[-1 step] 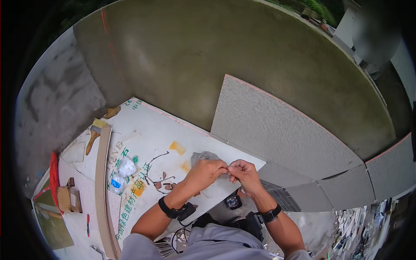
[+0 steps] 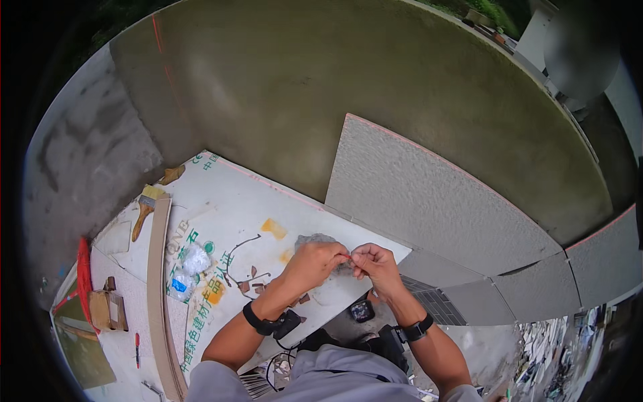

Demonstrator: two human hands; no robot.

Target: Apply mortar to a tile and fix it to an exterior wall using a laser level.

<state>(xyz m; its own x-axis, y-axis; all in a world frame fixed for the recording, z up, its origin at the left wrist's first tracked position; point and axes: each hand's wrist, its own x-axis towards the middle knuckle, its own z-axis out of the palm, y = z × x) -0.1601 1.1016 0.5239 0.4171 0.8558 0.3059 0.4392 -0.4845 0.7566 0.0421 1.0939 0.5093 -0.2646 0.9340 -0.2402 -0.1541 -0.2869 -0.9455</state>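
My left hand (image 2: 313, 266) and my right hand (image 2: 375, 266) meet over the right end of a white printed board. Both are closed in a fingertip pinch, with a small thin red piece (image 2: 346, 256) between them. Its kind is too small to make out. Behind the left hand lies a crumpled grey lump (image 2: 313, 238), partly covered by it. Left of my left wrist, a thin dark twig-like strand (image 2: 230, 269) and several brown scraps (image 2: 244, 286) are strewn on the white board (image 2: 281, 208).
Farther left are two clear plastic bundles (image 2: 196, 258), a long beige strip (image 2: 158, 268), a paintbrush (image 2: 142, 213), a small brown box (image 2: 107, 309) and a red pen (image 2: 137, 350). Textured grey panels (image 2: 415, 181) line the wall. Rubble (image 2: 549, 355) lies at lower right.
My fingertips have drawn slightly apart, and more of the thin red piece shows between them. Both arms are almost where they were.
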